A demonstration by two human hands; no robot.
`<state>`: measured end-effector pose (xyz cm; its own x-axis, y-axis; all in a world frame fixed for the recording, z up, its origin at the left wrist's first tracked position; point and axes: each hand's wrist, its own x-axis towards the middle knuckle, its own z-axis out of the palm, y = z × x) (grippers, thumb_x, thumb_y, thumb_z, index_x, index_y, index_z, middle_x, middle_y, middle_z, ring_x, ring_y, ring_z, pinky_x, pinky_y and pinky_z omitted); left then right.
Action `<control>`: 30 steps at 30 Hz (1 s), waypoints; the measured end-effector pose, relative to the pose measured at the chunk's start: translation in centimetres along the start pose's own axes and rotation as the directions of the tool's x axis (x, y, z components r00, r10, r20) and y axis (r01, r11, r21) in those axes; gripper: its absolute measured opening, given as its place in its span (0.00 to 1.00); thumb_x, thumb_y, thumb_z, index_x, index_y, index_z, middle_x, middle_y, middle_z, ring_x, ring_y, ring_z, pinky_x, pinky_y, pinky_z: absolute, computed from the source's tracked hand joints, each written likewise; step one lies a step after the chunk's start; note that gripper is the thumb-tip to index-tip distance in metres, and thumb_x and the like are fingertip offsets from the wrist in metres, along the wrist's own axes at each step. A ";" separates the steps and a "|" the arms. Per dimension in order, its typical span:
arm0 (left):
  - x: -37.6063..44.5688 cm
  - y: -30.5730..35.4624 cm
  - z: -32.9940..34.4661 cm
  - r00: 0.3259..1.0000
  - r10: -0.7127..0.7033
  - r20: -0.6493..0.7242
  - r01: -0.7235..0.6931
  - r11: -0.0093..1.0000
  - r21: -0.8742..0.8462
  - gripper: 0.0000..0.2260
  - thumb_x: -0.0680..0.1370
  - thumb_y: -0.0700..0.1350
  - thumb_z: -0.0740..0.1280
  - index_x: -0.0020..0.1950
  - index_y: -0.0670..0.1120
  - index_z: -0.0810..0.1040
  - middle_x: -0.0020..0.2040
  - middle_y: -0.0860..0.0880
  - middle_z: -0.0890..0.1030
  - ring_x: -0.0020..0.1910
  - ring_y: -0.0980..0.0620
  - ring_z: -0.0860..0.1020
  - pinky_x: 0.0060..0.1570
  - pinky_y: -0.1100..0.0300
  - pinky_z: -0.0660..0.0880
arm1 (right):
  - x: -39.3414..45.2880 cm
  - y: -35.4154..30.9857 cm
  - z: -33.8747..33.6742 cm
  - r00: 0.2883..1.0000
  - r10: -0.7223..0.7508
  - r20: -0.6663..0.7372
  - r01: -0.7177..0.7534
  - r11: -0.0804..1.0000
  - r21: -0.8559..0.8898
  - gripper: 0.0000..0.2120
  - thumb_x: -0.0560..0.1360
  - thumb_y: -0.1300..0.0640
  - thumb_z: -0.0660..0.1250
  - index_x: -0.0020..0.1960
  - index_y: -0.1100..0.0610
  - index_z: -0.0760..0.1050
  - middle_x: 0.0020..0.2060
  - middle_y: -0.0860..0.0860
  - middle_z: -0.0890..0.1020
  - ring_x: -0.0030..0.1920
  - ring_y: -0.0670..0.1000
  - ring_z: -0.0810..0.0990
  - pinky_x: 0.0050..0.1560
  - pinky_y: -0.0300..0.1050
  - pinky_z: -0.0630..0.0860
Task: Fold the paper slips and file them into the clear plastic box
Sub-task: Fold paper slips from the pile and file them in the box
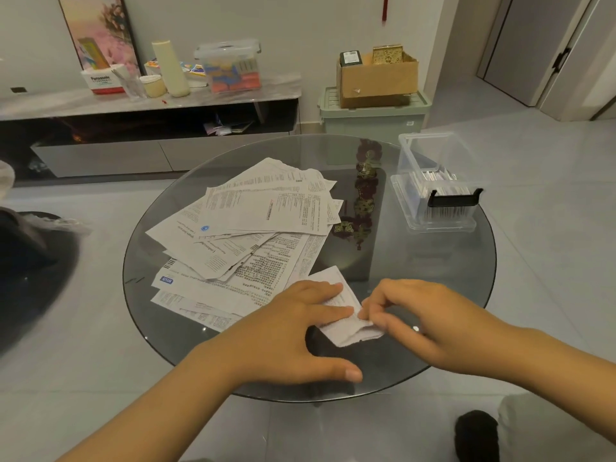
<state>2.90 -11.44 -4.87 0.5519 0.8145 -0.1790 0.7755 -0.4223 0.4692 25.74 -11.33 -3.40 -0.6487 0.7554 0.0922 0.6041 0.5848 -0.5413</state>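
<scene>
A small white paper slip [346, 315], printed with fine text and already creased, lies at the near edge of the round glass counter [416, 261]. The left hand [293, 331] presses it flat with straight fingers, thumb spread toward the near rim. The right hand [410, 318] pinches the slip's right edge between curled fingertips and thumb, lifting that edge slightly off the glass.

Just to the left and farther back, a loose pile of printed sheets [253, 228] fans across the middle of the counter, overlapping at different angles; one near-left sheet carries a blue label.

At the far right of the counter stands the clear plastic box [433, 185], lid open and upright behind it, a black latch on its near side. Folded white slips stand packed on edge inside it.

The glass top reflects a dark ornament near its centre. Beyond it, a long low cabinet [150, 105] runs along the wall, bearing a lidded clear tub [230, 65] with colourful contents, a tall cream cylinder and a tissue box. To its right, a cardboard carton [376, 78] sits on a pale green storage bin [370, 115]. The floor is pale grey tile.
</scene>
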 end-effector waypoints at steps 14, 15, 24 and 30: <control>0.8 0.3 0.3 0.907 -0.244 -0.344 0.104 0.920 -0.378 0.23 0.74 0.45 0.70 0.66 0.59 0.69 0.58 0.61 0.75 0.59 0.60 0.73 0.58 0.63 0.73 | 3.3 0.0 2.2 0.939 0.329 -0.100 -0.272 0.888 0.369 0.18 0.72 0.54 0.71 0.56 0.44 0.66 0.40 0.46 0.81 0.40 0.42 0.77 0.42 0.34 0.74; 0.8 0.2 0.4 0.905 -0.242 -0.350 0.111 0.929 -0.354 0.27 0.73 0.44 0.71 0.70 0.57 0.66 0.61 0.60 0.73 0.62 0.59 0.72 0.61 0.62 0.72 | 3.4 0.0 2.6 0.935 0.337 -0.112 -0.284 0.899 0.334 0.21 0.71 0.54 0.72 0.58 0.44 0.65 0.41 0.45 0.80 0.41 0.42 0.77 0.42 0.33 0.73; 0.9 -0.6 1.0 0.915 -0.132 -0.381 0.071 0.983 -0.170 0.31 0.74 0.44 0.70 0.72 0.58 0.61 0.71 0.56 0.58 0.70 0.59 0.57 0.69 0.63 0.57 | 3.0 0.9 3.7 0.968 0.048 -0.246 -0.092 0.981 -0.172 0.23 0.70 0.49 0.69 0.64 0.42 0.71 0.62 0.45 0.69 0.59 0.47 0.62 0.58 0.45 0.60; 0.7 -0.9 0.5 0.903 -0.039 -0.429 0.045 0.999 0.004 0.18 0.73 0.44 0.71 0.61 0.54 0.74 0.55 0.59 0.64 0.58 0.57 0.63 0.59 0.64 0.58 | 2.8 0.7 3.4 0.989 0.002 -0.146 -0.052 0.939 -0.341 0.15 0.74 0.51 0.64 0.60 0.43 0.77 0.61 0.42 0.76 0.61 0.52 0.70 0.55 0.47 0.60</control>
<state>2.78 -10.69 -5.88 0.3367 0.9220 0.1909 0.8008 -0.3871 0.4569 22.78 -9.83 -6.36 -0.5733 0.7915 0.2120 0.7585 0.6105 -0.2282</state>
